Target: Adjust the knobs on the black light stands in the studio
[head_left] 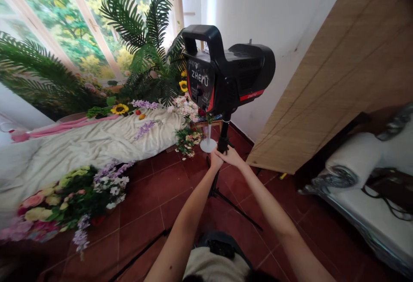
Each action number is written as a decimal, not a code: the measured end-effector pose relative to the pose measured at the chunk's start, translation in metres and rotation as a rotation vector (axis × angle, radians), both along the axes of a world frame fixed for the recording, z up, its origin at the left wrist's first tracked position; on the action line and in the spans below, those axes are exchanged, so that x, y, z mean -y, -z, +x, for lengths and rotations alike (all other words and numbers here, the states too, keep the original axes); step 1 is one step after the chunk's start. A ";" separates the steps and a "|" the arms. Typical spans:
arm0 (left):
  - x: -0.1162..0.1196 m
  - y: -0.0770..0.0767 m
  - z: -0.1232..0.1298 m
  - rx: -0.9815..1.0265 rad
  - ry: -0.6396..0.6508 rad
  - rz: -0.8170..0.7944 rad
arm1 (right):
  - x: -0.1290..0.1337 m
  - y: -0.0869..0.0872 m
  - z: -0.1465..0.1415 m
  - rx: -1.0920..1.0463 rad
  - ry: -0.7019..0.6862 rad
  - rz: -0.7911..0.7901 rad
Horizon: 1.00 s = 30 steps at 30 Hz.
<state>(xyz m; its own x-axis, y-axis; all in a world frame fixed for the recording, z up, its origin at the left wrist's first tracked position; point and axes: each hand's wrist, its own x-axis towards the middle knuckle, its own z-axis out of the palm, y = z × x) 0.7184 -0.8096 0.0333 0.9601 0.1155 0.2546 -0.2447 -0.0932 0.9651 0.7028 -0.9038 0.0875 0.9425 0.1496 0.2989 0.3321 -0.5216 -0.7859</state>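
Observation:
A black studio light [226, 71] with a top handle and a ZHEYU label sits on top of a black light stand [225, 129]. Just below the light, my left hand [216, 158] is closed round the pole near its collar. My right hand [232, 156] grips the same spot from the right, its fingers at the collar's knob. Both hands touch each other, and some fingers are hidden behind the pole. Lower down, the stand's spread legs [238, 211] rest on the red tiled floor [145, 196].
A cream-draped bench [106, 138] with artificial flowers [64, 191] runs along the left, below palm fronds [129, 15] and a window backdrop. A white round base [208, 145] stands behind the pole. At right are a leaning bamboo screen [306, 71] and a white sofa [371, 200] with a bag.

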 end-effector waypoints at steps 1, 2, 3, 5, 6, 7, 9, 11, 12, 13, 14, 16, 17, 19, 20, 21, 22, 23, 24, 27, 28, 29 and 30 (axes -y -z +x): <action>0.000 0.000 0.000 0.001 0.005 0.006 | 0.006 0.001 -0.005 -0.004 -0.046 0.021; 0.000 0.000 0.000 0.001 0.008 0.007 | 0.012 0.004 -0.012 -0.008 -0.078 0.055; 0.000 0.000 -0.001 -0.002 0.009 0.005 | 0.017 0.008 -0.019 -0.011 -0.085 0.100; 0.000 0.000 -0.001 -0.015 0.005 0.000 | 0.025 0.019 -0.032 -0.015 -0.023 0.202; 0.000 0.000 0.000 -0.024 -0.001 0.003 | 0.028 0.025 -0.039 -0.019 0.019 0.244; 0.000 0.000 0.000 -0.033 -0.006 0.008 | 0.029 0.031 -0.044 -0.024 0.060 0.276; 0.000 0.001 0.001 -0.052 -0.013 0.015 | 0.030 0.039 -0.053 -0.026 0.135 0.306; 0.001 0.001 0.001 -0.067 -0.008 0.012 | 0.029 0.043 -0.057 -0.017 0.167 0.304; 0.001 0.002 0.002 -0.073 -0.005 0.008 | 0.029 0.043 -0.057 -0.010 0.170 0.300; 0.002 0.003 0.002 -0.076 -0.002 0.005 | 0.028 0.043 -0.057 -0.006 0.176 0.296; 0.002 0.003 0.002 -0.080 0.002 0.003 | 0.027 0.043 -0.056 -0.009 0.187 0.294; 0.003 0.005 0.002 -0.088 0.015 0.002 | 0.026 0.045 -0.053 -0.036 0.223 0.306; 0.003 0.006 0.002 -0.091 0.019 0.005 | 0.025 0.046 -0.052 -0.055 0.244 0.325; 0.002 0.006 0.002 -0.091 0.025 0.014 | 0.022 0.049 -0.048 -0.104 0.260 0.387; 0.002 0.006 0.002 -0.088 0.026 0.017 | 0.020 0.050 -0.047 -0.134 0.257 0.425; 0.002 0.006 0.001 -0.086 0.026 0.019 | 0.018 0.050 -0.045 -0.166 0.253 0.467; 0.001 0.006 0.001 -0.086 0.027 0.019 | 0.016 0.049 -0.044 -0.198 0.249 0.515; 0.001 0.005 0.001 -0.090 0.028 0.017 | 0.014 0.048 -0.042 -0.235 0.246 0.572; 0.001 0.004 0.000 -0.096 0.031 0.015 | 0.013 0.046 -0.041 -0.280 0.240 0.634; 0.002 0.004 0.000 -0.101 0.019 0.006 | 0.014 0.042 -0.038 -0.455 0.150 0.807; 0.002 0.004 0.000 -0.097 0.014 0.002 | 0.014 0.042 -0.038 -0.510 0.106 0.842; 0.002 0.004 0.000 -0.094 0.008 -0.001 | 0.015 0.042 -0.039 -0.550 0.073 0.861; 0.002 0.005 0.000 -0.095 0.003 -0.004 | 0.015 0.044 -0.040 -0.574 0.061 0.868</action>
<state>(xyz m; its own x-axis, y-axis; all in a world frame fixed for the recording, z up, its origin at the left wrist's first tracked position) 0.7182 -0.8120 0.0288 0.9803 0.1130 0.1617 -0.1521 -0.0890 0.9843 0.6624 -0.9184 0.0437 0.9757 0.0443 -0.2145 -0.2179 0.2947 -0.9304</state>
